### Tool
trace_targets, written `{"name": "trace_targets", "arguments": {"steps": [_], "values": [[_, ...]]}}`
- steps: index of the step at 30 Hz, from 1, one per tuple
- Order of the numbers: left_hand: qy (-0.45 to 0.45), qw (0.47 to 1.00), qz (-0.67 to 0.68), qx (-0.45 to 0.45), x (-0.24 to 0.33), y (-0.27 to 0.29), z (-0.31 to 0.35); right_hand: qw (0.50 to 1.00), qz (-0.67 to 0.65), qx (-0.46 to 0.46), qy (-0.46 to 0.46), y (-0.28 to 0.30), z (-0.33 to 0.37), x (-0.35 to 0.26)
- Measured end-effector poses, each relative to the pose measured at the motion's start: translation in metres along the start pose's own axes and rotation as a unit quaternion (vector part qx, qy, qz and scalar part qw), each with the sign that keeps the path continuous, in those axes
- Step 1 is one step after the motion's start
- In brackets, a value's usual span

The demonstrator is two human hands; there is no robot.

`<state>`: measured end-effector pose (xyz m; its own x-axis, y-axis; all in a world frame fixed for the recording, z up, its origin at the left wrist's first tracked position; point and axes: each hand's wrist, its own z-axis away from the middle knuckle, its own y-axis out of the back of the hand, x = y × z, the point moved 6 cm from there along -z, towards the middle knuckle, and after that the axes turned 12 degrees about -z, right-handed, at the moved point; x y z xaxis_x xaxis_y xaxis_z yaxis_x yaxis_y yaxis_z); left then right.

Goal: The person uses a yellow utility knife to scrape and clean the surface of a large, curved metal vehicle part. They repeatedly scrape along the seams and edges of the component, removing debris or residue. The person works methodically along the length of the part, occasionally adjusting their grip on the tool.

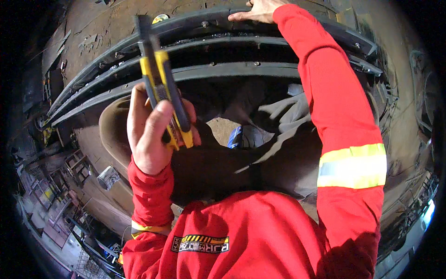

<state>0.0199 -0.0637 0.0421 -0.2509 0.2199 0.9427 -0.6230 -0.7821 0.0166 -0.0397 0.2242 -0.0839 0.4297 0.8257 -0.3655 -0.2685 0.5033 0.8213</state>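
My left hand (155,135) is closed around a yellow-and-black hand tool (162,88), held upright over the near bars. A dark, narrow part juts from its far end; blur hides its exact kind. Three long dark metal bars (260,69) with small bolts or studs lie side by side across my front, bending with the lens. My right hand (260,10) reaches to the farthest bar (204,23) and rests on it, thumb stretched out to the left. Its other fingers are partly cut off by the upper edge.
A small round yellow item (160,18) lies beyond the far bar. My dark-trousered knees (116,125) are just this side of the bars. A pale can-like container (108,177) stands at the left on the brown floor (97,144). Racks and clutter (51,195) line the lower left.
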Motion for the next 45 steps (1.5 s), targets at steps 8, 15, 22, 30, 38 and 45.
{"name": "trace_targets", "arguments": {"steps": [8, 15, 22, 30, 38, 45], "values": [[0.003, 0.909, -0.416, -0.031, 0.006, 0.022, -0.029, 0.992, -0.057, -0.113, 0.014, -0.019, -0.050, 0.023], [-0.103, 0.873, -0.475, 0.030, 0.016, 0.000, -0.029, 0.987, -0.106, -0.122, 0.003, -0.027, -0.064, 0.035], [-0.155, 0.864, -0.470, 0.094, 0.030, 0.007, -0.041, 0.978, -0.053, 0.163, 0.117, -0.006, -0.055, 0.041], [-0.154, 0.915, -0.355, 0.111, 0.052, 0.018, -0.073, 0.598, -0.801, -0.011, -0.029, -0.049, 0.116, -0.096], [-0.251, 0.856, -0.446, 0.067, 0.018, -0.016, -0.084, 0.106, -0.989, -0.038, -0.092, -0.095, 0.107, -0.148], [-0.225, 0.824, -0.518, 0.054, 0.004, -0.033, -0.099, 0.185, -0.950, 0.048, -0.246, -0.119, 0.106, -0.129]]}}
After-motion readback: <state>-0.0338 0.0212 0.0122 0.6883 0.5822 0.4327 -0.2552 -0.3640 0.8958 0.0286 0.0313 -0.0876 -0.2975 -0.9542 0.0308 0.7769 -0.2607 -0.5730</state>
